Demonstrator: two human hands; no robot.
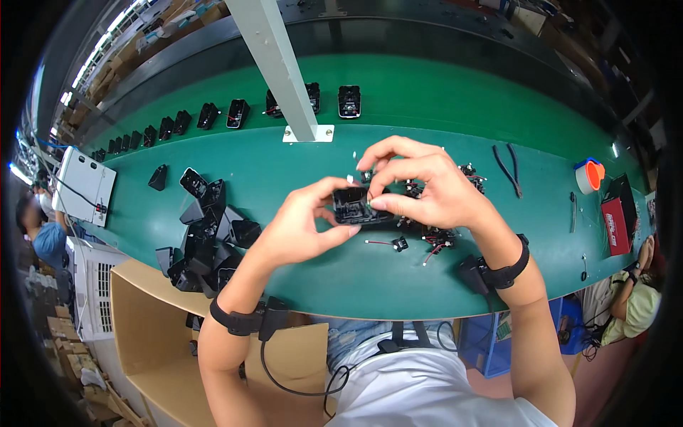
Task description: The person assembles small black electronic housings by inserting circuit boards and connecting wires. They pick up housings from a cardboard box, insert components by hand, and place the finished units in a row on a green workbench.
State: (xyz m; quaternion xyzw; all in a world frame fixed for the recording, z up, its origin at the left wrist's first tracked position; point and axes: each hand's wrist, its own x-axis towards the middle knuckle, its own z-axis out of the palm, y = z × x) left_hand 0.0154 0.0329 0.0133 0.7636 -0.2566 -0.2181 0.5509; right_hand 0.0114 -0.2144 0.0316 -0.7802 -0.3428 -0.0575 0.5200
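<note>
My left hand (302, 224) and my right hand (420, 185) together hold a small black plastic housing (354, 206) above the green table (427, 114). The left thumb and fingers pinch its left end. The right hand's fingertips press on its top and right side, near a small wired part at its upper edge. Right under and beside the right hand lies a cluster of small black parts with red wires (437, 235). One loose wired piece (398, 244) rests on the table just below the housing. Each wrist wears a black strap with a cabled unit.
A pile of black housings (206, 235) lies left of my hands, above an open cardboard box (149, 334). More housings (235, 114) line the back conveyor behind a white post (284, 71). Pliers (506, 167), an orange tape roll (589, 174) and a red box (616, 224) sit right. Other people sit at both sides.
</note>
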